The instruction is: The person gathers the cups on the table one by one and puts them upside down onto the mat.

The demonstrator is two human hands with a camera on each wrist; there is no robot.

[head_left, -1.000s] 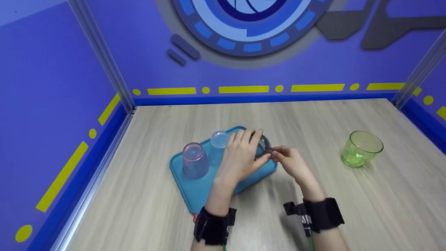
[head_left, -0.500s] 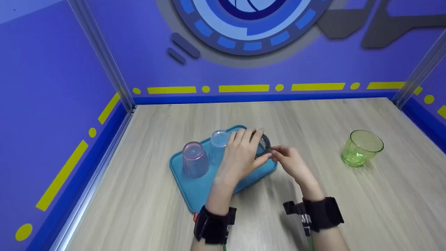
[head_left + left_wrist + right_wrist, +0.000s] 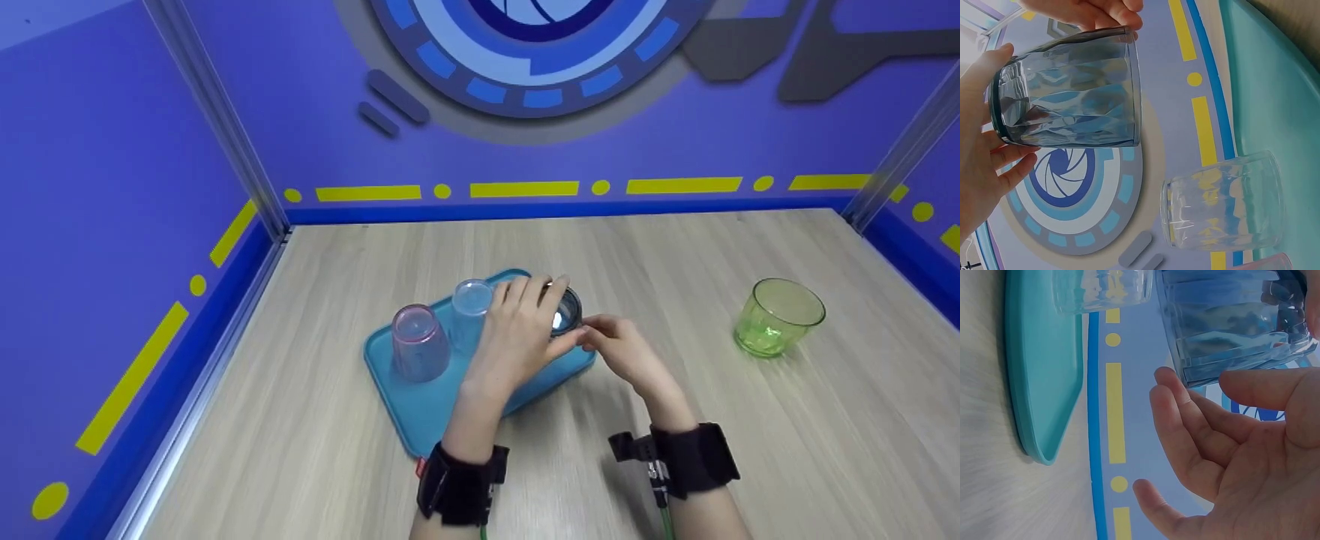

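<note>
My left hand (image 3: 517, 322) grips a dark blue-grey glass (image 3: 1072, 90) around its base end. The glass is upside down above the tray, its rim facing down, as the left wrist view shows. My right hand (image 3: 622, 349) is beside the glass near its rim, thumb and fingers loosely bent; in the right wrist view its thumb (image 3: 1252, 385) appears to touch the glass's side. A clear glass (image 3: 469, 319) and a pink-tinted glass (image 3: 420, 349) stand upside down on the teal tray (image 3: 420, 424). In the head view my left hand hides much of the dark glass.
To the right on the wood-grain table (image 3: 750, 435) stands a green glass (image 3: 776, 322), mouth up. Blue-purple panels (image 3: 480, 161) close off the back and both sides.
The dark glass has turned slightly in my left hand, and my right fingertips have shifted a little at its edge. The other glasses and the tray stay put.
</note>
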